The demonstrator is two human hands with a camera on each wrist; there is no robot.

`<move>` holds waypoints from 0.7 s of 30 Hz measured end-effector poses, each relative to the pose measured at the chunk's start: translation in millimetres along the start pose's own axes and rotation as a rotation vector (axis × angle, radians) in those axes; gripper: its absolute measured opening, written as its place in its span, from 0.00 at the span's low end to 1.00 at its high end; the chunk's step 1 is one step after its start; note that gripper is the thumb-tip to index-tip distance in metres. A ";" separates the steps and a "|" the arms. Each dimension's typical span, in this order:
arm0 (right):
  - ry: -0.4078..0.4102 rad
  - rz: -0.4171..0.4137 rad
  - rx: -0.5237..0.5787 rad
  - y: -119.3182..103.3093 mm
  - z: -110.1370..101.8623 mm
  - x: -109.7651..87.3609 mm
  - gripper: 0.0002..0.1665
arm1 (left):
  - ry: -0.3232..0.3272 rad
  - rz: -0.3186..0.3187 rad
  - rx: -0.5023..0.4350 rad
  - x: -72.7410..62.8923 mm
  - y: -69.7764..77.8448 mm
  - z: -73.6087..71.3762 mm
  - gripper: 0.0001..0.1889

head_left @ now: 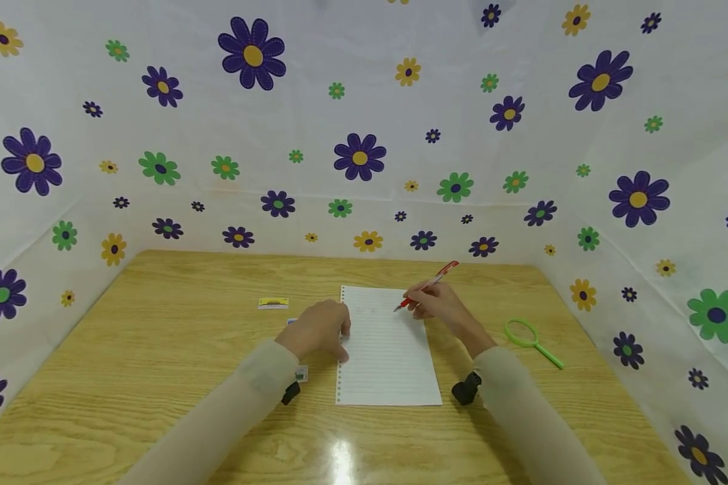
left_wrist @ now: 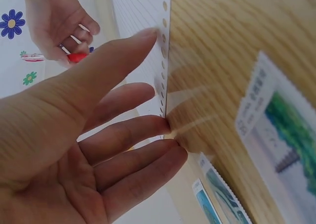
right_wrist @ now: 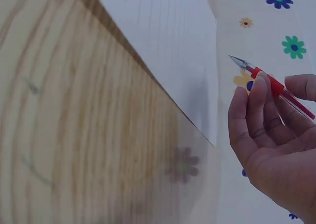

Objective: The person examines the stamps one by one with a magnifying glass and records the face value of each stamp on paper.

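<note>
A sheet of lined paper [head_left: 388, 364] with punched holes along its left edge lies on the table, with faint marks near its top. My right hand [head_left: 433, 301] pinches a red pen [head_left: 441, 271] over the paper's upper right part. In the right wrist view the pen [right_wrist: 269, 81] has its tip bared, apart from the sheet. My left hand [head_left: 321, 329] rests at the hole-punched edge, its fingers [left_wrist: 133, 135] loosely bent and holding nothing. Beside that hand lie a stamp [left_wrist: 286, 140] with a green picture and two bluish stamps [left_wrist: 222, 194], partly cut off.
A yellow stamp [head_left: 273, 303] lies farther back on the wooden table [head_left: 158, 350]. At the right is a green magnifying glass [head_left: 524, 335]. Flower-printed cloth walls [head_left: 315, 222] enclose the table at the back and both sides.
</note>
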State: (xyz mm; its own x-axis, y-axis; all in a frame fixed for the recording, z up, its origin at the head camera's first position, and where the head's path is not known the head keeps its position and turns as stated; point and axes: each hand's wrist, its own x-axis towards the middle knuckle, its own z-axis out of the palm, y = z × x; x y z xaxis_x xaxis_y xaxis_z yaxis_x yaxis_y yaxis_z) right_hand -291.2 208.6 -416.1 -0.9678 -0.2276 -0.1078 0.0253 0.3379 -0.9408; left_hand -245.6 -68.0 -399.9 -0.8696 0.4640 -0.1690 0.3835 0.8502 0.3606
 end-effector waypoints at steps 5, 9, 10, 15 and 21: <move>-0.008 0.033 -0.022 6.1 6.7 7.5 0.14 | 0.023 -0.010 -0.005 0.7 -3.1 3.6 0.16; 0.018 0.055 -0.062 10.0 10.2 10.7 0.15 | 0.048 -0.003 -0.022 -0.1 -6.4 6.5 0.16; 0.026 0.063 -0.070 10.6 10.7 11.3 0.16 | 0.054 0.000 -0.029 -0.3 -7.3 7.3 0.16; 0.037 0.099 -0.096 12.5 11.8 13.7 0.17 | 0.070 0.009 -0.060 -2.4 -9.7 9.8 0.17; 0.039 0.104 -0.107 14.4 12.8 17.7 0.14 | 0.089 0.007 -0.075 -9.5 -10.7 12.6 0.19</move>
State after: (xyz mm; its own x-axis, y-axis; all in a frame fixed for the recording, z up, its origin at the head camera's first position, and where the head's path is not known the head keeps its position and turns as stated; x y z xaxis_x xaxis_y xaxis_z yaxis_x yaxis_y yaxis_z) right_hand -304.8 197.8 -435.7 -0.9703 -0.1517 -0.1886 0.1012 0.4537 -0.8854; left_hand -237.5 -78.4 -413.7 -0.8926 0.4427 -0.0855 0.3678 0.8247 0.4296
